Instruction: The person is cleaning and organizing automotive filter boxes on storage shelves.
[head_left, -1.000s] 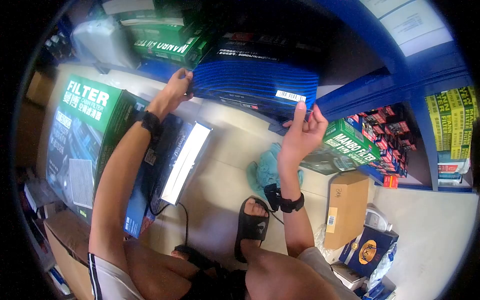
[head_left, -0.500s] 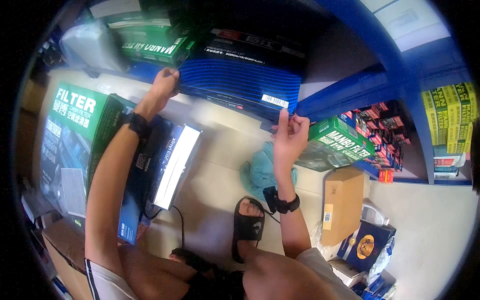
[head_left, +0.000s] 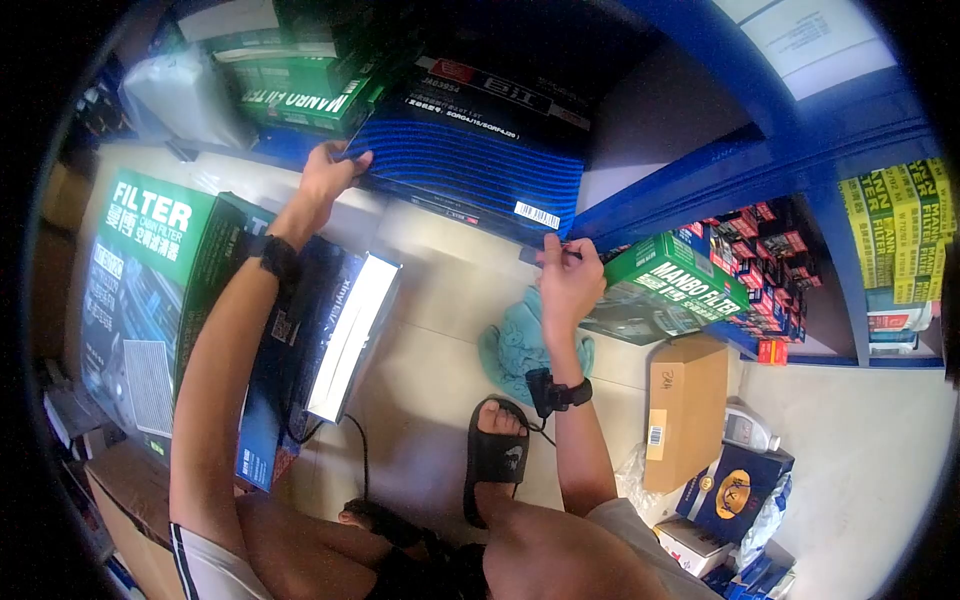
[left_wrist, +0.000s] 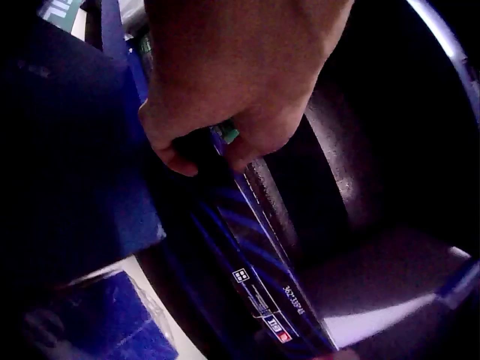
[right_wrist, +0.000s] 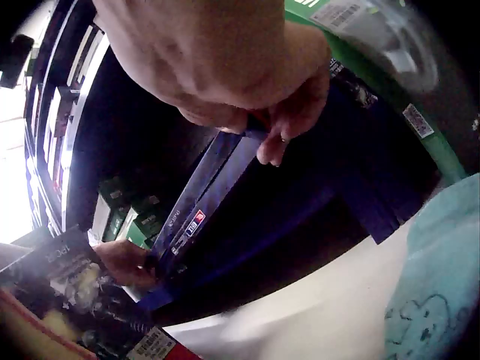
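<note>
A wide dark box (head_left: 470,150) with blue wave lines and a white barcode lies at the opening of a blue shelf. My left hand (head_left: 325,185) grips its left front corner, thumb and fingers on either side of the edge in the left wrist view. At the opposite front corner, my right hand (head_left: 573,285) pinches the box, fingertips right at the edge. The narrow printed side (right_wrist: 187,229) of the box runs between both hands in the right wrist view. Shadow hides the box's far end.
Green filter boxes (head_left: 300,85) stand left on the shelf; another green box (head_left: 675,285) is at right. A large green-and-blue filter box (head_left: 145,310) and a white-sided box (head_left: 355,335) stand at left. A teal cloth (head_left: 525,345) and brown carton (head_left: 688,400) are on the floor.
The dark box has shifted left with both hands on it, and more of its top lettering shows. My right hand sits lower and further left; the head view has shifted slightly.
</note>
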